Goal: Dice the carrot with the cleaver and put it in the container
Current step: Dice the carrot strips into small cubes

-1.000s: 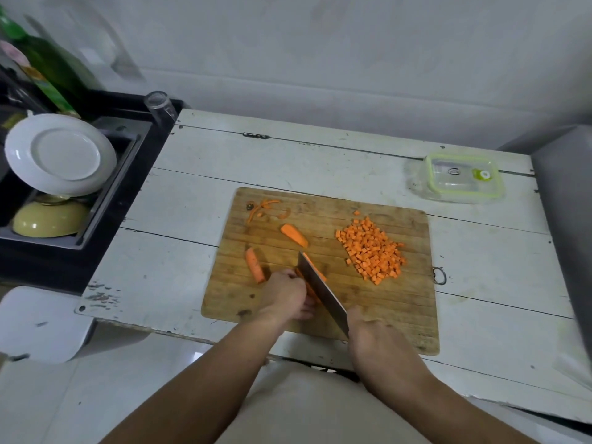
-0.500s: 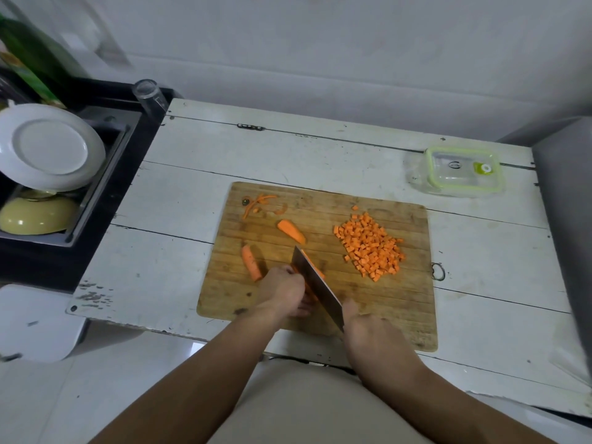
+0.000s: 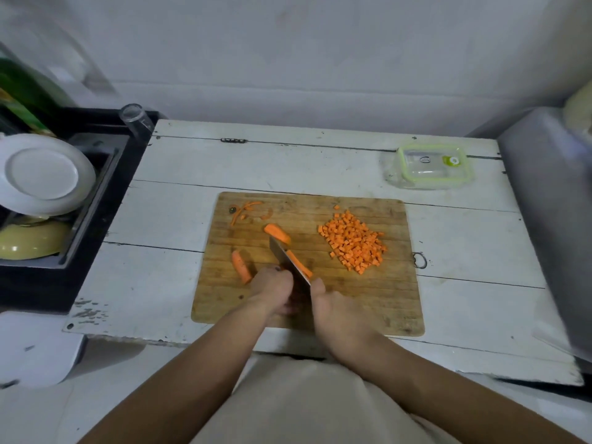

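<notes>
On the wooden cutting board point(image 3: 368, 302), a good heap of diced carrot point(image 3: 352, 245) already lies toward the right side, so much of the cutting looks done. What remains, as far as can be judged: one carrot strip point(image 3: 299, 263) under the cleaver point(image 3: 290, 264), a carrot chunk point(image 3: 277, 233) just beyond the blade tip, and another carrot piece point(image 3: 241, 266) to the left of the hands. A few thin peelings point(image 3: 245, 211) lie in the board's far left corner.

The right hand point(image 3: 339, 318) is wrapped around the cleaver's handle, the blade angled away toward the far left. The left hand point(image 3: 272, 288) is curled, knuckles up, beside the blade, seemingly steadying the strip being cut, though the fingertips are hidden.

None of the dice has reached the container point(image 3: 431, 168) yet. It stands well apart on the white table point(image 3: 179, 219), at the far right corner, clear plastic with a green-rimmed lid seated on top; nothing orange shows inside. The lid will probably need to come off before the carrot is transferred.

Left of the table, a black dish rack point(image 3: 96, 200) holds a white plate point(image 3: 45, 174) propped on edge above a yellow bowl point(image 3: 32, 241).
</notes>
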Tool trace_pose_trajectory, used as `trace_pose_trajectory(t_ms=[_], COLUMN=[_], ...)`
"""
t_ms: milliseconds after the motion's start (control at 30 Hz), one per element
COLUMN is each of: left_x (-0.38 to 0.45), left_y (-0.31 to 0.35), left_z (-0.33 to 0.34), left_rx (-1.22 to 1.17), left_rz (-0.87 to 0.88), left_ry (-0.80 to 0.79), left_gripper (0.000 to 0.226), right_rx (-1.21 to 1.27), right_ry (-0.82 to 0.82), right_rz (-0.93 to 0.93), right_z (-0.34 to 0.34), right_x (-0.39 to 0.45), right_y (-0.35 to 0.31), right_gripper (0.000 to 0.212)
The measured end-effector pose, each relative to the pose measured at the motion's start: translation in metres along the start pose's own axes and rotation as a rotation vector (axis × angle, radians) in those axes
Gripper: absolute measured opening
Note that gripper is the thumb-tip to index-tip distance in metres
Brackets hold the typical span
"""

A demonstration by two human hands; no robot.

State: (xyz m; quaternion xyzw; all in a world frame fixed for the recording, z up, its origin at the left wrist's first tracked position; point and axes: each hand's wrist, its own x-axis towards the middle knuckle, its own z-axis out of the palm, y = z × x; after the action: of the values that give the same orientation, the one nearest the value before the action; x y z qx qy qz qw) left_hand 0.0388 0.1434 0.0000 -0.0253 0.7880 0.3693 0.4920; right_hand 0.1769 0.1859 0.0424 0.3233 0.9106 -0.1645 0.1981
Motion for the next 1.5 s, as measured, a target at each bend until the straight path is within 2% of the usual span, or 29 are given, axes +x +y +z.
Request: trace_pose_trajectory(t_ms=[100, 200, 367, 400, 500, 533, 600, 700, 800, 867, 933, 967, 1033, 1067, 1100, 1133, 1267, 1400, 1500], left_x=[-0.005, -0.007, -0.003, -0.001, 0.011, 0.017, 0.033, 0.047, 0.051, 0.055, 0.054, 0.052, 0.046, 0.043, 0.042, 0.044, 0.039, 0.017, 0.007], left_y=[0.002, 0.003, -0.003, -0.001, 0.016, 0.025, 0.040, 0.053, 0.061, 0.063, 0.061, 0.058, 0.050, 0.047, 0.045, 0.042, 0.023, -0.009, -0.026], left_z=[-0.001, 0.002, -0.016, -0.025, -0.053, -0.059, -0.066, -0.063, -0.074, -0.086, -0.087, -0.080, -0.062, -0.053, -0.048, -0.046, -0.045, -0.013, 0.003], left_rx=[-0.004, 0.021, 0.087, 0.226, 0.866, 1.005, 1.272, 1.557, 1.710, 1.688, 1.608, 1.548, 1.537, 1.606, 1.675, 1.698, 1.493, 1.162, 0.973], left_rz=[0.012, 0.015, 0.046, 0.156, 0.693, 0.849, 1.063, 1.181, 1.108, 1.028, 1.190, 1.321, 1.466, 1.457, 1.433, 1.412, 1.326, 1.067, 1.022], left_ry=[-0.002, -0.013, -0.057, -0.005, 0.310, 0.338, 0.243, 0.120, 0.214, 0.296, 0.275, 0.188, -0.130, -0.265, -0.334, -0.335, -0.129, 0.191, 0.224], left_gripper=[0.018, 0.021, 0.025, 0.023, 0.016, 0.019, 0.037, 0.036, 0.034, 0.046, 0.037, 0.034, 0.046, 0.052, 0.055, 0.056, 0.049, 0.039, 0.050], right_rx=[0.078, 0.247, 0.513, 0.555, 0.748, 0.799, 0.813, 0.818, 0.837, 0.856, 0.863, 0.862, 0.857, 0.853, 0.848, 0.845, 0.835, 0.742, 0.515], right_ry=[0.011, 0.017, 0.145, 0.156, 0.133, 0.134, 0.167, 0.199, 0.197, 0.210, 0.224, 0.229, 0.227, 0.224, 0.222, 0.220, 0.218, 0.165, 0.144], right_rz=[0.029, 0.035, 0.039, 0.056, 0.133, 0.157, 0.179, 0.188, 0.195, 0.225, 0.256, 0.270, 0.291, 0.295, 0.296, 0.294, 0.299, 0.292, 0.298], right_z=[0.005, 0.006, -0.008, -0.011, -0.016, -0.017, -0.018, -0.022, -0.024, -0.024, -0.023, -0.023, -0.023, -0.022, -0.023, -0.023, -0.021, -0.015, -0.006], right_x=[-0.005, -0.018, -0.022, -0.021, -0.016, -0.015, -0.016, -0.023, -0.031, -0.034, -0.037, -0.038, -0.039, -0.039, -0.039, -0.039, -0.039, -0.033, -0.027], right_y=[0.008, 0.032, 0.072, 0.078, 0.089, 0.091, 0.092, 0.089, 0.086, 0.084, 0.081, 0.079, 0.077, 0.076, 0.075, 0.074, 0.074, 0.074, 0.070], right_gripper=[0.042, 0.026, 0.021, 0.019, 0.019, 0.018, 0.017, 0.020, 0.023, 0.022, 0.018, 0.015, 0.014, 0.015, 0.016, 0.015, 0.011, 0.015, 0.025])
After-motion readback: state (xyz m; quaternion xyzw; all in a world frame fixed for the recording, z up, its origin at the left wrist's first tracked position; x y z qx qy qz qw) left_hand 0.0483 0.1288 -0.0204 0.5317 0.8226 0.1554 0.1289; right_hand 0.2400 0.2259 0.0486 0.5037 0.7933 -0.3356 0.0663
